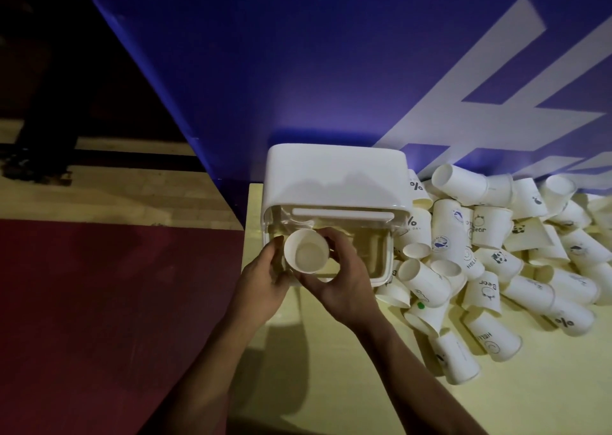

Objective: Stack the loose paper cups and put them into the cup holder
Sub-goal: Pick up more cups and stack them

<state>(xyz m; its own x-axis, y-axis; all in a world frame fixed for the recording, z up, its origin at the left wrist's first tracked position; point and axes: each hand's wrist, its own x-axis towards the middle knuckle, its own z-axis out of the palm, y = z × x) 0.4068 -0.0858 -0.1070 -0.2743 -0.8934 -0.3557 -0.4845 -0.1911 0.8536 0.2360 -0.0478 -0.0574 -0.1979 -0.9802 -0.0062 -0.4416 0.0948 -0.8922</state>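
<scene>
A white paper cup [306, 255], mouth toward me, is held between both hands just in front of the cup holder's opening. My left hand [265, 280] grips its left side and my right hand [344, 279] wraps its right side and underside. Whether more cups are nested behind it is hidden. The cup holder [334, 177] is a white box with a clear front compartment, standing at the table's far left edge. A big pile of loose paper cups [496, 259], several with printed logos, lies to the right of the holder.
The pale yellow table [347, 385] ends on the left at about the holder's side, with red and wooden floor beyond. A blue wall panel with white lettering [331, 70] stands right behind the holder and the pile.
</scene>
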